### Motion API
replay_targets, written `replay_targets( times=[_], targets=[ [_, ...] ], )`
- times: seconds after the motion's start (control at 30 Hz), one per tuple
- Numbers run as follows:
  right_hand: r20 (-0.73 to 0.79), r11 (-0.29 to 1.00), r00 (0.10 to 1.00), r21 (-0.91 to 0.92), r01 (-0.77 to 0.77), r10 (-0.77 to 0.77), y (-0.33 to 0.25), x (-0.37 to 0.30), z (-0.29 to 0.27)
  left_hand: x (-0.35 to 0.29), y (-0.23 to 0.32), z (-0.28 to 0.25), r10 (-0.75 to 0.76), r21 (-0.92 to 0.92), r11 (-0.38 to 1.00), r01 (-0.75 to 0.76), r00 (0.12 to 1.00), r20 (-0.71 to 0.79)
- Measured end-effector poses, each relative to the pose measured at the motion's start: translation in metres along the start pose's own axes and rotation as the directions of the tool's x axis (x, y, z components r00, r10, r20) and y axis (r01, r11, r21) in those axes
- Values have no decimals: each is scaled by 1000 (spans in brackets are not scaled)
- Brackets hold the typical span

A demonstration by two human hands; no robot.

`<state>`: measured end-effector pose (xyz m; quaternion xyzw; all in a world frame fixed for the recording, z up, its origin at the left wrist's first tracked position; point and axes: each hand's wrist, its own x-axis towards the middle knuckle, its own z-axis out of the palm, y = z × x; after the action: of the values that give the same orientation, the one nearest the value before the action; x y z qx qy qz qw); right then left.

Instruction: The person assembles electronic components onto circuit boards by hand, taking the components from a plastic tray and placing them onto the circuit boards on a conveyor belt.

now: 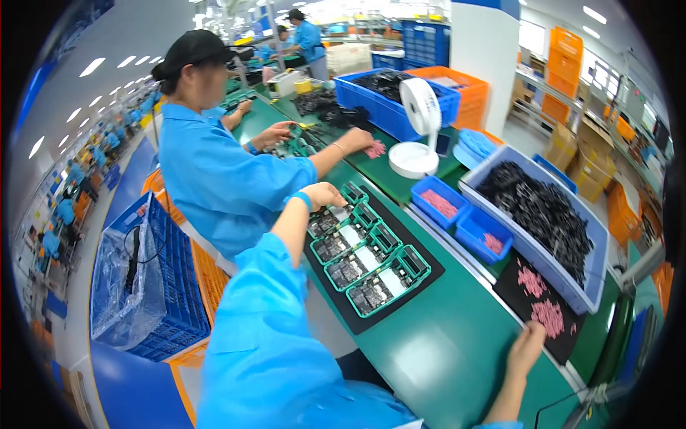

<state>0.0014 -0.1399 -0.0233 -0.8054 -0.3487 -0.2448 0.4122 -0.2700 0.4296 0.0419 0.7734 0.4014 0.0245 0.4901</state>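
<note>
My left hand, with a blue band at its wrist, reaches over the far end of a row of circuit boards in green frames. Its fingers are bent and drawn together at the farthest board; whatever they pinch is hidden. The boards lie side by side on a black mat on the green bench. To the right, my right hand is at the near edge of a dark mat, its fingertips pressed together beside a pile of small pink pieces. Anything between those fingertips is too small to make out.
Small blue bins with pink pieces stand beside a large grey-blue tray of black parts. A white fan stands farther back. At the left, a co-worker in blue works at the bench; blue crates stand behind them.
</note>
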Motion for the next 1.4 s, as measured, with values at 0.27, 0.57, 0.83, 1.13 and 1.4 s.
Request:
replay_targets(
  times=[0.27,0.57,0.83,1.13,1.4],
  targets=[
    [479,894,863,301,-332,160,-87,-39,-1,-127,2,65,-104,-164,976,143,968,229],
    [467,824,823,288,-488,324,-51,-52,-43,-273,-5,150,-52,-502,832,235,934,353],
    [268,975,949,102,-198,165,-12,-20,-46,-322,-10,251,65,-566,684,460,735,675],
    [297,996,954,-59,69,-49,-6,5,-26,-347,-6,311,61,-556,710,431,750,659],
    [434,909,887,-286,303,-159,-15,15,-25,-335,21,245,399,-160,889,-428,558,728]
  ],
)
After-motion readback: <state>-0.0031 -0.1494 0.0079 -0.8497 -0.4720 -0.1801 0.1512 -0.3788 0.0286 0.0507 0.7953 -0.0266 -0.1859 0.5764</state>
